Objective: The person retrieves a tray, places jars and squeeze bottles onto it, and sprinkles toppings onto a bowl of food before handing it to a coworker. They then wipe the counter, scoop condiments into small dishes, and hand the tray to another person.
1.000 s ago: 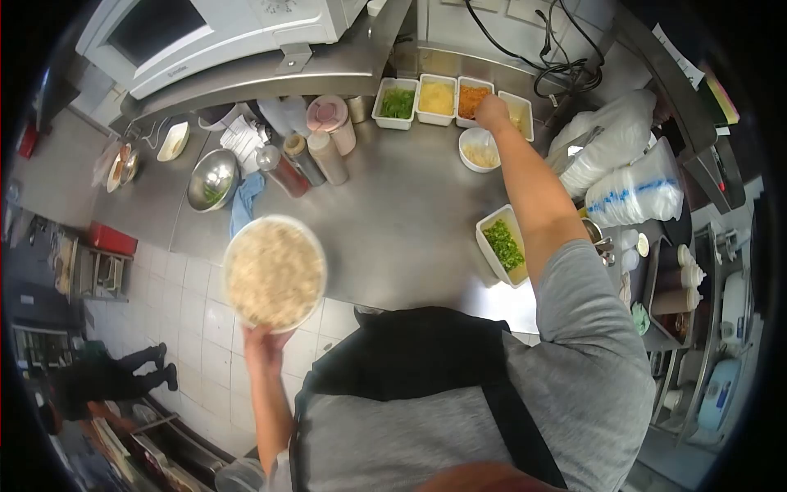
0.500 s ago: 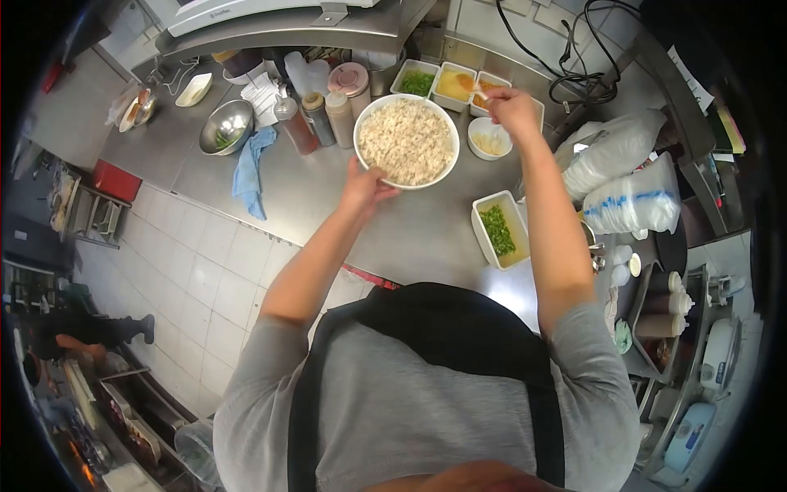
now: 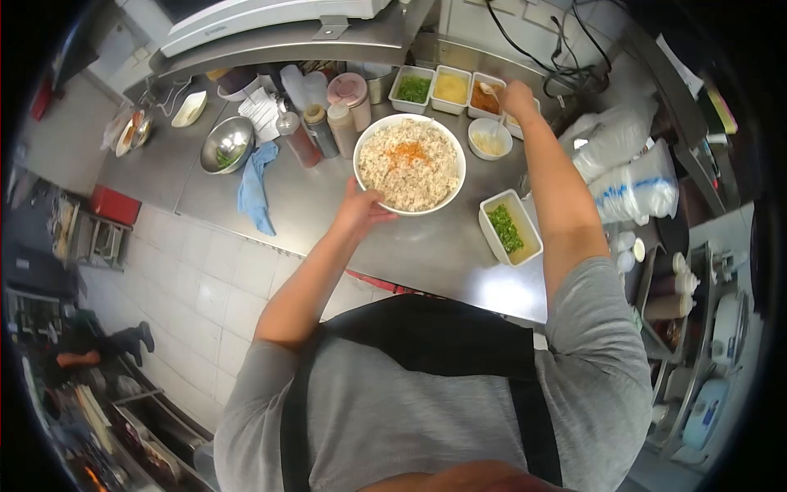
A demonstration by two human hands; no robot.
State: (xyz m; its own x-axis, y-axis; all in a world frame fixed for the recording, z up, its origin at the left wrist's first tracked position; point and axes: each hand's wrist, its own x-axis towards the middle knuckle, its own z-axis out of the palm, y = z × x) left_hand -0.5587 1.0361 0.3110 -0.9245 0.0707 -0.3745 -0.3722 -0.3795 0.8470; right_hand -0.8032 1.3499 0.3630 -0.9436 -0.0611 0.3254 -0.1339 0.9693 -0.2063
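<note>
My left hand (image 3: 361, 211) grips the lower left rim of a large white bowl (image 3: 379, 202), thumb at the edge and fingers beneath. The bowl is filled with pale, grainy food (image 3: 410, 182) that looks like rice, with an orange sprinkle (image 3: 407, 153) near its middle. Up at the back right, my right hand (image 3: 516, 100) is closed on a small spoon (image 3: 489, 88). The spoon's tip is at a white container of orange seasoning (image 3: 484, 102). Just below that hand stands a small white bowl of pale bits (image 3: 489, 144), with a utensil in it.
Containers of chopped greens (image 3: 412, 88) and yellow paste (image 3: 452, 88) line the back. Another greens container (image 3: 507, 230) sits front right. Several squeeze bottles (image 3: 341, 127), a blue cloth (image 3: 257, 189) and a metal bowl (image 3: 228, 146) are left. Wrapped stacks (image 3: 635, 193) stand right. Another person (image 3: 106, 344) is far left.
Orange sprinkle now lies on the food in the large bowl, which was plain before. The spoon, earlier carrying orange seasoning near the yellow container, is now at the orange one.
</note>
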